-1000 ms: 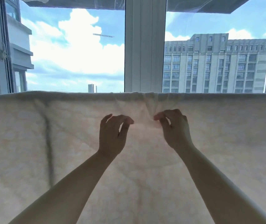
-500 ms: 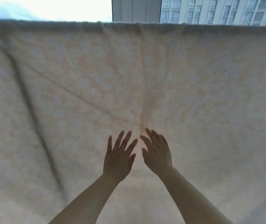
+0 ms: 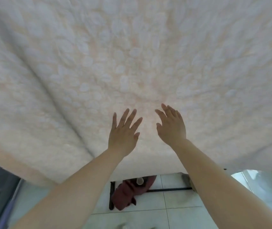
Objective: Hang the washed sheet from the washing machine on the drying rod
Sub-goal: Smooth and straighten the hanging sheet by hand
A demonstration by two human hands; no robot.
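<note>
Head view: the pale peach patterned sheet (image 3: pixel 132 63) hangs across nearly the whole frame, its lower edge above the tiled floor (image 3: pixel 173 207). The left hand (image 3: pixel 123 131) and right hand (image 3: pixel 170 124) lie side by side against the cloth, fingers straight and spread, each grip apart and holding nothing. Below the hem, a dark red bag (image 3: pixel 125 194) lies on the floor by a black frame (image 3: pixel 165 189).

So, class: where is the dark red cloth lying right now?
In the head view, the red cloth lies on the tiled floor at lower centre, below the sheet's bottom edge, between the person's forearms.
</note>
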